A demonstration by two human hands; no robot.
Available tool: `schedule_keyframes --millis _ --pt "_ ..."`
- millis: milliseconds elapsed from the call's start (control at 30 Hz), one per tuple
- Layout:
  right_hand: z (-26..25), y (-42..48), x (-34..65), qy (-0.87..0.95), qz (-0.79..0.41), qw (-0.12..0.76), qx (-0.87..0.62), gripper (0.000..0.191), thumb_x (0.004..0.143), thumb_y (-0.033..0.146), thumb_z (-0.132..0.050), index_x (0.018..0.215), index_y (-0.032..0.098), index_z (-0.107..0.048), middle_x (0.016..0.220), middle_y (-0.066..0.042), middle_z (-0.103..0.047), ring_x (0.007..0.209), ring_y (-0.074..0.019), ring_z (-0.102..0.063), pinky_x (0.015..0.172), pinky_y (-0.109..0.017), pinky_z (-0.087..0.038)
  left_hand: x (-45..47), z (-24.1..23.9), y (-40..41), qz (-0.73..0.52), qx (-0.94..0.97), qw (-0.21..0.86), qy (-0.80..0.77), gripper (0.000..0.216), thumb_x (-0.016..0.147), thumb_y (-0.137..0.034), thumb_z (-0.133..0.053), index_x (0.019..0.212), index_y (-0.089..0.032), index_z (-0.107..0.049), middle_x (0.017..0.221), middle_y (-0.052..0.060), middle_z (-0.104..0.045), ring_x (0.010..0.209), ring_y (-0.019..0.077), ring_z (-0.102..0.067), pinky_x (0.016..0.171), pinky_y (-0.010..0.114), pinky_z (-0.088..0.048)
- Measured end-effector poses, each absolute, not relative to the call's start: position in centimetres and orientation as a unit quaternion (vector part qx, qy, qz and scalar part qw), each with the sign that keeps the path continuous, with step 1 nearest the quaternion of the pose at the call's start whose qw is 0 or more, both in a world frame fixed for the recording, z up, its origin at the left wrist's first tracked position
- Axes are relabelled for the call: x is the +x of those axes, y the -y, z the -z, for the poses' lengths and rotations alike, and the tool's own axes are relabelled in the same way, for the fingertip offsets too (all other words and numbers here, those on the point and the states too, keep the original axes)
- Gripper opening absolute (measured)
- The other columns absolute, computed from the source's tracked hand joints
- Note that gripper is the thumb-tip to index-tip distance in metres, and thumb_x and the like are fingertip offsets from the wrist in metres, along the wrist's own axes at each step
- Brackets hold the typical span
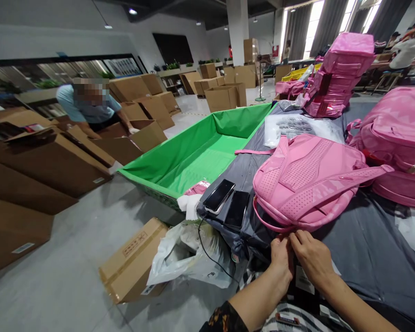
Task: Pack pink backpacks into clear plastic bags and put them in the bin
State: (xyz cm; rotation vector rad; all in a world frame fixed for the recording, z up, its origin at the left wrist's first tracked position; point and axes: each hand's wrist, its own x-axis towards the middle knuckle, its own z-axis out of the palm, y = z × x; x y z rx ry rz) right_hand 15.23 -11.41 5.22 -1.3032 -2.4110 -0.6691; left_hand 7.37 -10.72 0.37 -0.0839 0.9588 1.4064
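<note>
L hand & R hand are meeting at edge of pink bag, fingers curling in; can't tell if they're holding anything. 2 phones are lying alongside.

The floor at the lower left of the frame is grey. A pale wall is seen in the upper left. A white pillar stands near the top centre. In the upper right, bright windows show between grey curtains.
</note>
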Motion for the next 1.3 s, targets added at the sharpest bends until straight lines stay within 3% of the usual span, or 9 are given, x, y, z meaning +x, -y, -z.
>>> schedule_keyframes --millis 133,233,367,500,600,800,933,1167,1300 --pt "-3.7 12.5 17.0 0.847 0.241 0.183 -0.436 0.033 0.087 -0.002 -0.051 0.109 0.016 -0.068 0.097 -0.008 -0.072 0.084 -0.0184 -0.062 0.068 -0.027 -0.045 6.5 -1.6 11.5 -0.612 0.026 0.684 -0.395 0.040 0.046 -0.035 -0.093 0.071 -0.013 -0.072 0.072 0.005 -0.070 0.066 0.0154 -0.061 0.067 0.027 -0.047" --pt "-3.2 12.9 17.7 0.850 0.227 0.202 -0.430 0.030 0.089 0.000 -0.051 0.109 0.014 -0.069 0.104 -0.010 -0.073 0.091 -0.0206 -0.062 0.075 -0.031 -0.045 6.1 -2.7 11.9 -0.616 0.065 0.693 -0.369 0.037 0.052 -0.040 -0.091 0.072 -0.014 -0.074 0.075 0.006 -0.072 0.069 0.0167 -0.064 0.071 0.029 -0.049" --pt "-3.7 13.1 17.9 0.856 0.210 0.214 -0.420 0.027 0.090 0.002 -0.052 0.106 0.013 -0.070 0.104 -0.011 -0.074 0.093 -0.0221 -0.062 0.077 -0.034 -0.044 6.4 -2.6 11.7 -0.625 0.093 0.680 -0.371 0.034 0.052 -0.030 -0.090 0.076 -0.013 -0.073 0.077 0.006 -0.073 0.074 0.0179 -0.066 0.078 0.030 -0.050" --pt "-4.7 12.9 18.1 0.854 0.149 0.288 -0.408 0.022 0.099 0.014 -0.048 0.109 0.016 -0.067 0.103 -0.010 -0.073 0.093 -0.0195 -0.064 0.080 -0.032 -0.048 7.6 -1.5 10.8 -0.630 0.078 0.635 -0.440 0.033 0.049 -0.023 -0.086 0.075 -0.014 -0.068 0.073 0.003 -0.069 0.066 0.0146 -0.060 0.070 0.028 -0.048" --pt "-4.7 12.1 18.0 0.798 0.151 0.334 -0.479 0.021 0.102 0.024 -0.049 0.113 0.018 -0.065 0.097 -0.009 -0.071 0.087 -0.0195 -0.063 0.078 -0.032 -0.048 8.4 -1.1 10.2 -0.630 0.083 0.604 -0.481 0.031 0.048 -0.021 -0.084 0.072 -0.016 -0.065 0.071 0.002 -0.066 0.063 0.0131 -0.055 0.065 0.027 -0.046" --pt "-3.6 10.7 17.0 0.773 0.227 0.284 -0.520 0.011 0.098 0.015 -0.052 0.097 0.016 -0.063 0.082 -0.007 -0.064 0.076 -0.0209 -0.054 0.070 -0.032 -0.037 7.7 -1.8 11.1 -0.636 0.131 0.568 -0.505 0.024 0.053 -0.028 -0.082 0.067 -0.015 -0.068 0.067 0.001 -0.064 0.064 0.0132 -0.052 0.066 0.027 -0.044" --pt "-4.0 11.0 16.8 0.790 0.245 0.248 -0.504 0.017 0.095 0.008 -0.051 0.087 0.019 -0.061 0.081 -0.006 -0.062 0.076 -0.0215 -0.050 0.071 -0.033 -0.034 6.7 -2.8 11.6 -0.626 0.188 0.552 -0.518 0.027 0.055 -0.037 -0.082 0.060 -0.013 -0.072 0.062 0.002 -0.064 0.063 0.0136 -0.051 0.065 0.027 -0.043" --pt "-4.5 11.7 16.9 0.827 0.203 0.222 -0.475 0.015 0.086 0.011 -0.058 0.095 0.020 -0.065 0.096 -0.009 -0.066 0.083 -0.0235 -0.050 0.071 -0.036 -0.033 6.6 -4.1 10.5 -0.605 0.177 0.587 -0.508 0.033 0.048 -0.039 -0.086 0.050 -0.014 -0.064 0.051 -0.001 -0.055 0.055 0.0102 -0.044 0.055 0.024 -0.036" --pt "-4.3 11.5 17.2 0.820 0.206 0.238 -0.479 0.009 0.089 0.014 -0.059 0.092 0.020 -0.065 0.093 -0.008 -0.067 0.084 -0.0235 -0.052 0.072 -0.035 -0.034 6.0 -5.8 11.6 -0.578 0.202 0.632 -0.474 0.030 0.052 -0.037 -0.087 0.057 -0.013 -0.070 0.060 0.003 -0.064 0.058 0.0131 -0.053 0.058 0.026 -0.042"
